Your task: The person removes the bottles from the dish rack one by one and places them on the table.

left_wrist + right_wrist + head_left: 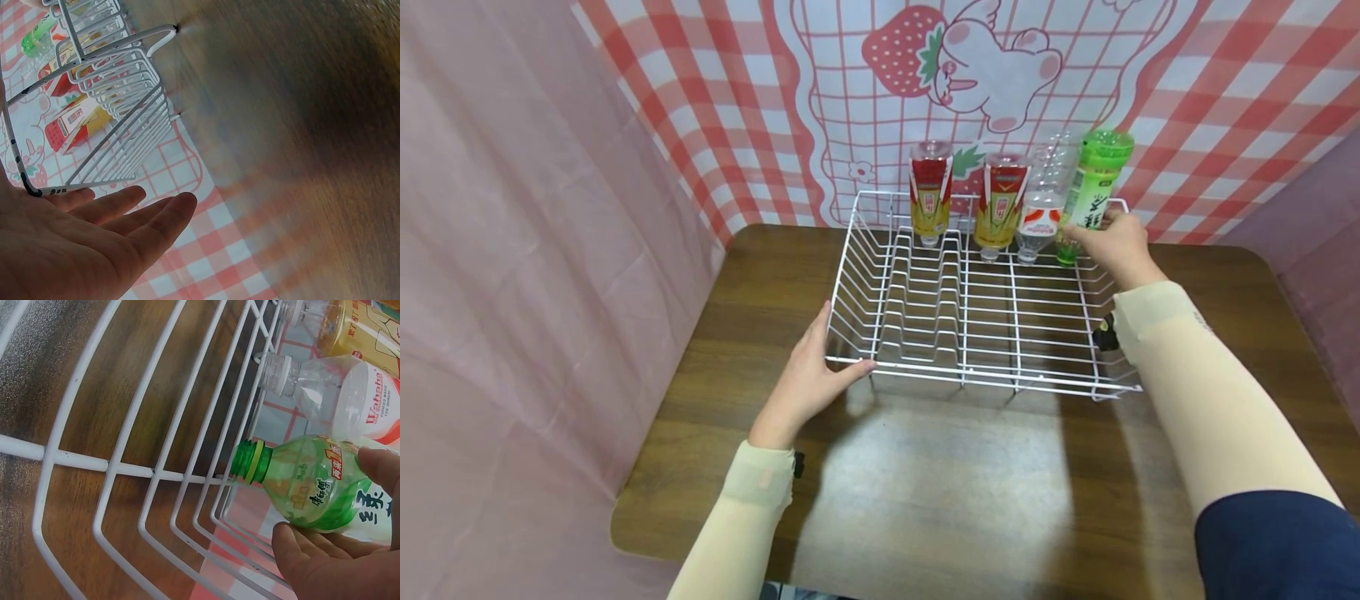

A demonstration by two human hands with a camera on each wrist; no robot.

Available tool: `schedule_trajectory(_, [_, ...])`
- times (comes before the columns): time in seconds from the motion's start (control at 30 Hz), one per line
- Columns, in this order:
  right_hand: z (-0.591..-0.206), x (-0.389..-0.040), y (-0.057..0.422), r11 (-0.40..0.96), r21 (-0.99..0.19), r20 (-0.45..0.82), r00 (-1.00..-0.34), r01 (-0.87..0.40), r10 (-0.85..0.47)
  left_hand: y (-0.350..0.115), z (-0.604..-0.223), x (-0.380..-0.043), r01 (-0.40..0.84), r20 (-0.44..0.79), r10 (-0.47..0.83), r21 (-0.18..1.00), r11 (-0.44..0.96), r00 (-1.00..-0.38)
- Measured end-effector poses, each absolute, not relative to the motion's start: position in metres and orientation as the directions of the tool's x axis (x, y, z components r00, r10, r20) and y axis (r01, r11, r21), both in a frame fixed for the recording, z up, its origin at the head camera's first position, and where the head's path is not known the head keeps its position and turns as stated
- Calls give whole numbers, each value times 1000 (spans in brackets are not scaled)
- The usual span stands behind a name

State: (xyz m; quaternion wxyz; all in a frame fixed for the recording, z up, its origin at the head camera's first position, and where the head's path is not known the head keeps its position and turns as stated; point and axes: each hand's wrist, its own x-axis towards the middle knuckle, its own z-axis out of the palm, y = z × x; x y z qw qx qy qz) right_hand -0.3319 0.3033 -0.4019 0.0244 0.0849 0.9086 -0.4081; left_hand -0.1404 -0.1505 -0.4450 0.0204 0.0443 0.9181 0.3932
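A white wire dish rack [988, 375] stands on the wooden table. My right hand [1116, 242] grips a green plastic bottle [1093, 179], held upside down at the rack's back right corner. In the right wrist view its capless neck [252, 461] points at the wires, with thumb and fingers [294, 550] round the body. Beside it a clear water bottle [1039, 221] with a red and white label stands neck down. Two red and yellow bottles [931, 192], [1000, 200] are also inverted along the back. My left hand [812, 371] rests against the rack's front left corner, fingers extended.
Behind the rack hangs a red checked cloth [715, 100] with a strawberry and cartoon print. A pink curtain [550, 250] runs along the left side. The wooden table [715, 467] extends in front of the rack and on both sides.
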Motion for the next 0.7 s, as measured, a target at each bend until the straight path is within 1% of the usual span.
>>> schedule_trajectory(0.47, [-401,-330,304,651,-737,-116,-983,183,145,-149,-444,-141,80,13,101,722,688,-995])
schedule_trajectory(0.7, [-399,-328,303,673,-719,-97,-984,172,148,-150,-443,-139,70,0,100,715,695,-995])
